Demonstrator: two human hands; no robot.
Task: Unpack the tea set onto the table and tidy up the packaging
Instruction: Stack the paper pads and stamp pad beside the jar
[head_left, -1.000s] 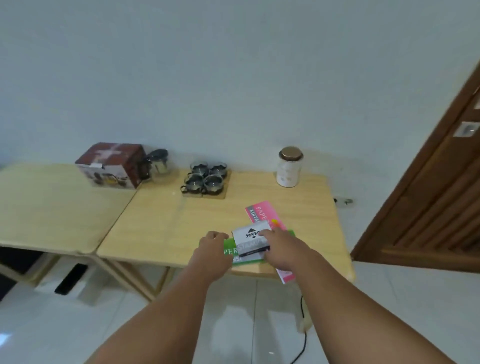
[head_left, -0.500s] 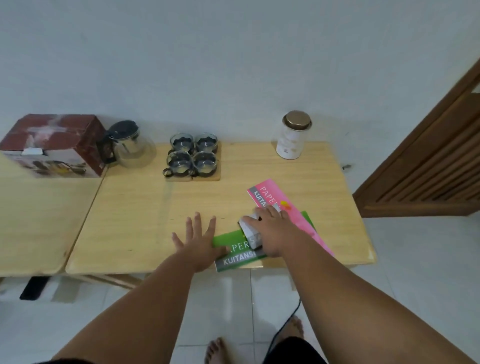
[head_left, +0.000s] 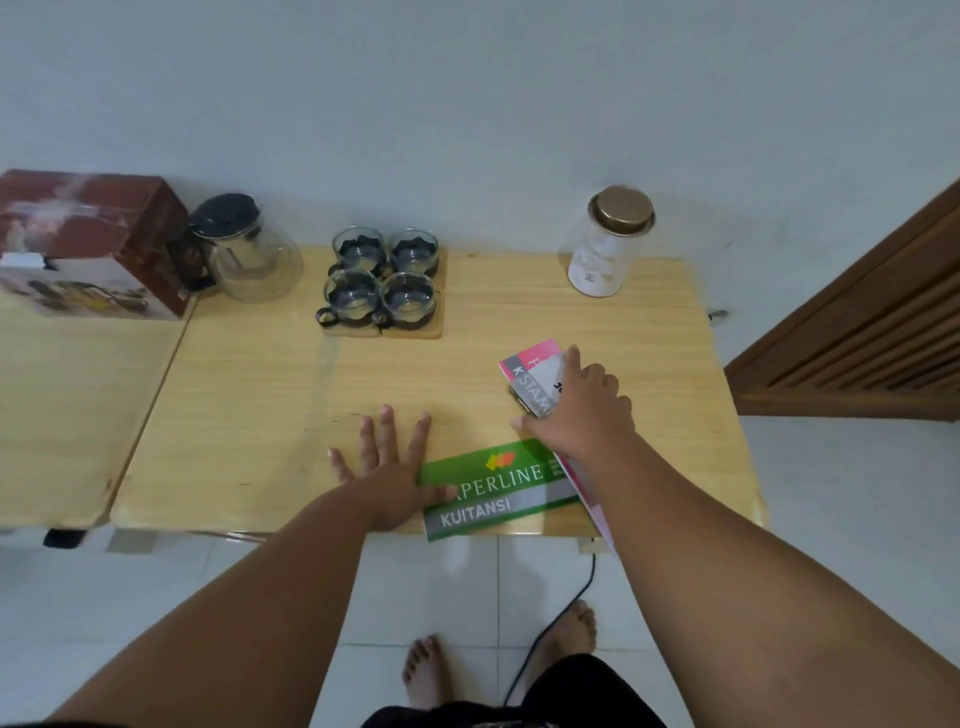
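A glass teapot (head_left: 249, 254) with a black lid stands at the back of the wooden table (head_left: 260, 395), beside the red tea-set box (head_left: 93, 244) on the neighbouring table. Several glass cups (head_left: 382, 283) sit on a small wooden tray (head_left: 439, 327). My left hand (head_left: 387, 467) lies flat with fingers spread, its thumb on a green receipt booklet (head_left: 498, 493) at the front edge. My right hand (head_left: 576, 410) grips a small white-and-grey box (head_left: 540, 387) over a pink booklet (head_left: 530, 356).
A white canister (head_left: 605, 244) with a gold lid stands at the back right of the table. A wooden door (head_left: 862, 332) is at the right. A black cable (head_left: 556, 623) and my bare feet are on the white tile floor below.
My right hand has carried the small box right and away, onto the pink booklet, uncovering the green booklet. My left hand stays flat on the table. The camera has tilted down and come closer.
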